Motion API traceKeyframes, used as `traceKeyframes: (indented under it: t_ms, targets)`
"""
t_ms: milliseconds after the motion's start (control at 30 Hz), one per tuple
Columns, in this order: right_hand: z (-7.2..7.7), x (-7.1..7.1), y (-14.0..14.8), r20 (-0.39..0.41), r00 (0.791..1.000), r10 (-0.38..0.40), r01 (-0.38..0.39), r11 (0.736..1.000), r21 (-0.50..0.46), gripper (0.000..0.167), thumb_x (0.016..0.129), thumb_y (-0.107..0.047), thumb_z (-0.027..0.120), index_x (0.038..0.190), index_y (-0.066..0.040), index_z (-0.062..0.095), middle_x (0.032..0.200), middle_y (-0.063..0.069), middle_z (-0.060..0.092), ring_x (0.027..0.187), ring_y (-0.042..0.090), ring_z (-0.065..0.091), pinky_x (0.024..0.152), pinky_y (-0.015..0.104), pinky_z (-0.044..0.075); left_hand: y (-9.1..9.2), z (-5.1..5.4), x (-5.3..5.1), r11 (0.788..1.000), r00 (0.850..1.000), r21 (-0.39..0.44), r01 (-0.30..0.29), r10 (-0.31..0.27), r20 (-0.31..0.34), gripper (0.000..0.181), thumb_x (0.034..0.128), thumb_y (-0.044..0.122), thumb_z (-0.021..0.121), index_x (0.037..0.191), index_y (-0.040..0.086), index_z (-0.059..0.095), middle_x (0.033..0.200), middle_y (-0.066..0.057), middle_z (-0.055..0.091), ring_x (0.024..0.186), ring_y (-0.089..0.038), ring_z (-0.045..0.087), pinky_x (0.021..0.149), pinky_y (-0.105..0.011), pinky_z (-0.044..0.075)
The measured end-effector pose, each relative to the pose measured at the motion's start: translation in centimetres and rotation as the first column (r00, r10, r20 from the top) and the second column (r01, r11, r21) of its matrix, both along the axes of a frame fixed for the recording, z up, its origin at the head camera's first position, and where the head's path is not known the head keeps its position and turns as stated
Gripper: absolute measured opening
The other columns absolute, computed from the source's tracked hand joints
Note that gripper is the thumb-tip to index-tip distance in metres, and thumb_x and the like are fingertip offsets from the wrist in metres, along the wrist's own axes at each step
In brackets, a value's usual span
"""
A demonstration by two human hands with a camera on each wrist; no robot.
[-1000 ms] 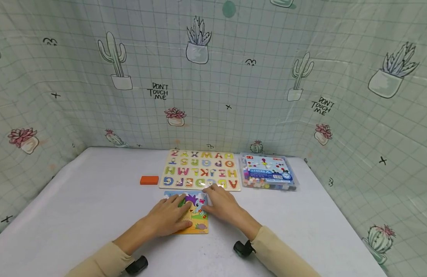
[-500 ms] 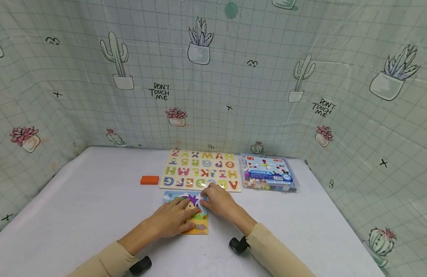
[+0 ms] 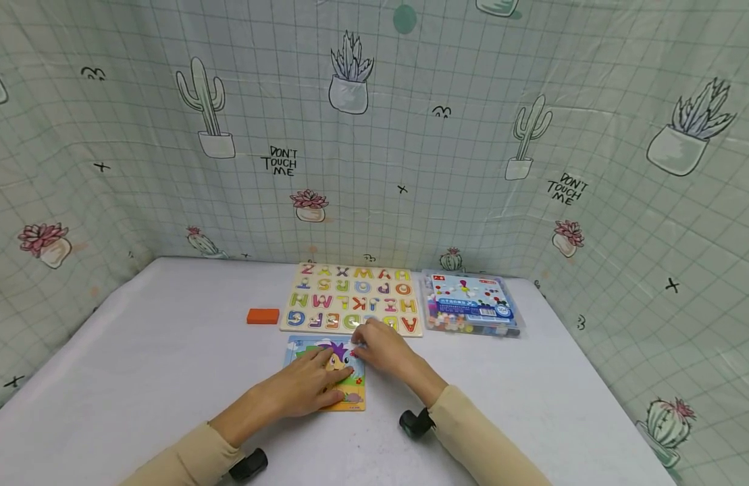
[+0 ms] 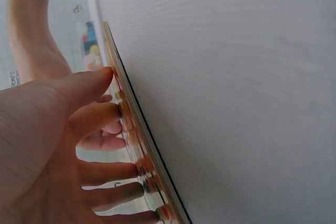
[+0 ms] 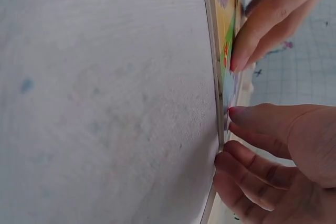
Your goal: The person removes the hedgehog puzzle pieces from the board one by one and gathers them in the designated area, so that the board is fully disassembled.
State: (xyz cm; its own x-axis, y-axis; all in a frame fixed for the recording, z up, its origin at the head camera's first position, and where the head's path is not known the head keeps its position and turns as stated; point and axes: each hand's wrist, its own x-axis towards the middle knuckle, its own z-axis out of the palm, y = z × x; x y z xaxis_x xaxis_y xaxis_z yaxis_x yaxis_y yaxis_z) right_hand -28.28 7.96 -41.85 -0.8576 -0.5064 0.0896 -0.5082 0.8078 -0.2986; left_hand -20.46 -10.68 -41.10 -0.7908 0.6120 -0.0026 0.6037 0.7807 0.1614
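A colourful picture puzzle board (image 3: pixel 352 405) with a purple-haired cartoon figure lies flat on the white table. Across its left and middle part the left hand (image 3: pixel 301 385) is spread, fingertips resting on the picture; the left wrist view shows the same hand (image 4: pixel 58 145) with its fingers on the board's face. At the upper right corner is the right hand (image 3: pixel 386 349), fingers bent. In the right wrist view the right hand (image 5: pixel 283 156) has thumb and index fingertips on the puzzle (image 5: pixel 227 85), with other fingers at its edge. Whether it pinches a piece cannot be told.
Just behind the puzzle lies a wooden alphabet board (image 3: pixel 352 295). An orange block (image 3: pixel 263 316) sits to its left, and a clear plastic box of coloured parts (image 3: pixel 471 304) to its right. A patterned curtain (image 3: pixel 374 135) surrounds the back and sides of the table (image 3: pixel 167 351).
The left hand has shifted slightly right across the puzzle. The right hand has moved a little up and left at the corner, its fingers more bent than before.
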Motion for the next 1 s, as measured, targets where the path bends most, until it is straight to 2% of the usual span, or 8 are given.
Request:
traceKeyframes:
  t_ms: [100, 167, 500, 833, 1000]
  targets:
    - [-0.1, -0.4, 0.1, 0.027, 1.000, 0.008, -0.008, 1.000, -0.025, 0.011, 0.092, -0.017, 0.068, 0.100, -0.010, 0.071, 0.095, 0.002, 0.063, 0.086, 0.012, 0.059, 0.078, 0.027, 0.053, 0.0, 0.0, 0.0, 1.000, 0.999, 0.023, -0.019, 0.018, 0.050, 0.045, 0.0988, 0.039, 0.056, 0.138, 0.018, 0.058, 0.148, -0.027, 0.044, 0.139, -0.041, 0.040, 0.116, -0.053, 0.033]
    - [-0.2, -0.7, 0.2, 0.050, 0.999, 0.013, -0.010, 0.999, -0.051, 0.008, 0.092, -0.014, 0.067, 0.099, -0.010, 0.071, 0.094, 0.002, 0.064, 0.085, 0.012, 0.059, 0.078, 0.027, 0.053, 0.0, 0.0, 0.0, 1.000, 0.998, 0.016, -0.025, 0.024, 0.058, 0.046, 0.0987, 0.040, 0.056, 0.139, 0.019, 0.057, 0.149, -0.028, 0.042, 0.140, -0.042, 0.039, 0.116, -0.054, 0.033]
    - [-0.6, -1.7, 0.2, 0.133, 0.990, 0.052, -0.026, 0.982, -0.190, 0.004, 0.091, -0.007, 0.066, 0.093, -0.006, 0.069, 0.082, 0.002, 0.065, 0.071, 0.008, 0.054, 0.063, 0.019, 0.047, -0.1, 0.0, -0.3, 1.000, 0.998, -0.020, -0.013, 0.014, 0.060, 0.046, 0.0993, 0.042, 0.054, 0.140, 0.021, 0.056, 0.150, -0.027, 0.042, 0.141, -0.043, 0.039, 0.118, -0.052, 0.031]
    - [-0.9, -2.1, 0.4, 0.194, 0.981, 0.017, 0.029, 0.973, -0.229, 0.004, 0.092, -0.012, 0.065, 0.094, -0.009, 0.067, 0.085, 0.000, 0.066, 0.073, 0.007, 0.055, 0.066, 0.019, 0.048, 0.0, 0.1, -0.3, 0.999, 0.999, -0.033, 0.001, 0.001, 0.045, 0.046, 0.0999, 0.042, 0.053, 0.141, 0.020, 0.055, 0.149, -0.028, 0.043, 0.140, -0.043, 0.040, 0.119, -0.052, 0.030]
    - [-0.7, -2.1, 0.6, 0.228, 0.973, 0.018, 0.047, 0.959, -0.278, 0.005, 0.092, -0.013, 0.065, 0.094, -0.009, 0.068, 0.084, 0.001, 0.066, 0.072, 0.009, 0.056, 0.064, 0.019, 0.047, 0.0, 0.1, -0.3, 1.000, 0.999, -0.026, 0.004, -0.003, 0.050, 0.046, 0.0999, 0.041, 0.053, 0.141, 0.020, 0.055, 0.149, -0.028, 0.043, 0.140, -0.043, 0.040, 0.119, -0.052, 0.030]
